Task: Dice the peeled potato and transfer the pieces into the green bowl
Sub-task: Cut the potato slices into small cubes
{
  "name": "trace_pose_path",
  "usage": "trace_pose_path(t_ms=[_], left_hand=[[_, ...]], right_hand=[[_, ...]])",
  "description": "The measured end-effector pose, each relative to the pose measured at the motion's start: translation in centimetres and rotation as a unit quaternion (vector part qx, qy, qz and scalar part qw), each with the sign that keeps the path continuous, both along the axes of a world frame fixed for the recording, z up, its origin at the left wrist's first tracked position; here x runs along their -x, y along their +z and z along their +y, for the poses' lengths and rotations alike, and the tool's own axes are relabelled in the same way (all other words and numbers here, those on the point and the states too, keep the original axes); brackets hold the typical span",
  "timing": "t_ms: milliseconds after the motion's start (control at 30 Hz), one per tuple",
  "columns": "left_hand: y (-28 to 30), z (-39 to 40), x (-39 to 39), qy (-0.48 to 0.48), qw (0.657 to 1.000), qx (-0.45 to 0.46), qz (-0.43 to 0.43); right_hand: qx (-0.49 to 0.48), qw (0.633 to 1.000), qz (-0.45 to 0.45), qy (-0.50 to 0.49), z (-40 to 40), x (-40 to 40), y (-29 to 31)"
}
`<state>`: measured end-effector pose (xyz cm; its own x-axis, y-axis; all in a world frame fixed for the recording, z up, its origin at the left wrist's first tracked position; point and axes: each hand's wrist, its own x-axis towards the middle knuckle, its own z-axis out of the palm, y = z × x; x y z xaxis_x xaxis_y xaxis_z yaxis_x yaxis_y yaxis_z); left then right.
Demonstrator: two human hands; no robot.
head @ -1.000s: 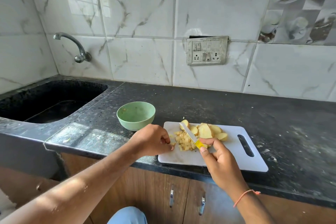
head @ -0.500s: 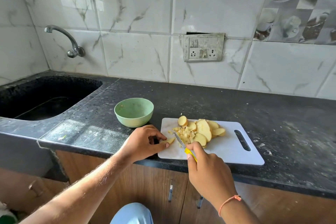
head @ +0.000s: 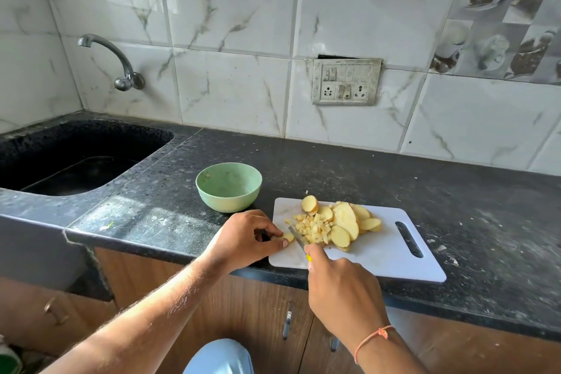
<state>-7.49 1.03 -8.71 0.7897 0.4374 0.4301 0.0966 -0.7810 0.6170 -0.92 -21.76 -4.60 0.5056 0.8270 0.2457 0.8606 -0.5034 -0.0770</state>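
Note:
A white cutting board [head: 391, 255] lies on the black counter near its front edge. On it sit several potato slices [head: 346, 218] and a heap of small diced pieces [head: 312, 228]. My left hand [head: 246, 237] pins a small potato piece [head: 287, 237] at the board's left edge. My right hand [head: 340, 285] grips a yellow-handled knife [head: 299, 240], its blade angled down right beside that piece. The green bowl [head: 229, 187] stands just left of the board, behind my left hand; only a few specks show inside.
A black sink [head: 76, 158] is sunk into the counter at the left, with a wall tap [head: 118, 64] above it. A switch plate [head: 346, 82] sits on the tiled wall behind. Wooden cabinet doors run below the counter edge.
My right hand drew the knife back from the diced heap toward the board's left front. My left hand took hold of a small piece there and stays on it.

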Motion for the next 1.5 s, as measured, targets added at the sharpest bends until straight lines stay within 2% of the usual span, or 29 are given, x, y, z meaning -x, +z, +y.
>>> trace_pose_path(t_ms=[367, 533, 867, 1100, 1200, 1367, 1500], left_hand=[[-0.3, 0.2, -0.4, 0.007, 1.000, 0.009, 0.004], [-0.4, 0.3, -0.5, 0.009, 1.000, 0.012, 0.010], [-0.2, 0.1, -0.2, 0.024, 1.000, 0.015, 0.007], [0.0, 0.3, -0.2, 0.025, 1.000, 0.015, 0.006], [0.0, 0.2, -0.1, 0.031, 0.999, 0.024, 0.004], [-0.1, 0.2, -0.1, 0.025, 0.999, 0.023, -0.003], [0.0, 0.1, -0.1, 0.022, 0.999, 0.027, 0.002]], right_hand=[[0.037, 0.999, 0.035, 0.011, -1.5, 1.1, 0.0], [0.055, 0.998, 0.018, -0.012, -1.7, 0.9, -0.1], [0.055, 0.996, 0.039, -0.052, -2.2, 1.3, -0.7], [0.007, 0.998, 0.013, -0.054, -2.1, 0.9, -0.4], [-0.030, 0.998, 0.031, -0.038, -2.1, 1.0, -0.1], [-0.047, 0.998, 0.029, -0.014, -1.6, 1.0, 0.4], [-0.023, 0.999, 0.034, -0.008, -1.1, 1.2, 0.5]])
